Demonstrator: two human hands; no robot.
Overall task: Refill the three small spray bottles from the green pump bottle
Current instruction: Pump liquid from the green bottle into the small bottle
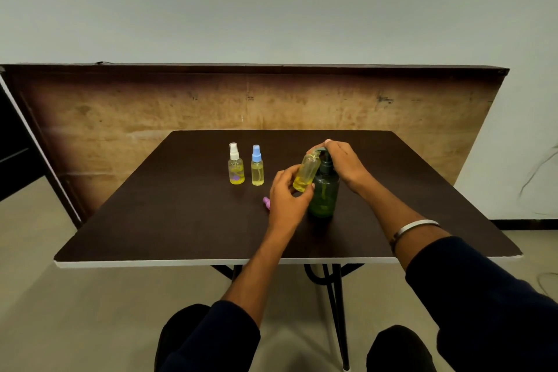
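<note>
The green pump bottle point(323, 193) stands upright on the dark table point(181, 220), right of centre. My right hand point(342, 160) rests on its pump head, fingers curved over it. My left hand point(287, 193) grips an uncapped small bottle point(307, 171) with yellow liquid at its bottom, tilted so its open neck sits at the pump spout. A purple spray cap point(266, 202) lies on the table just left of my left hand. Two capped spray bottles stand upright further left: one with a white cap point(235, 164) and one with a blue cap point(257, 166), both holding yellow liquid.
A wooden board point(151, 106) leans upright behind the table's far edge. The table's white front edge point(181, 263) is close to my knees. Black metal legs point(335, 296) show under the table.
</note>
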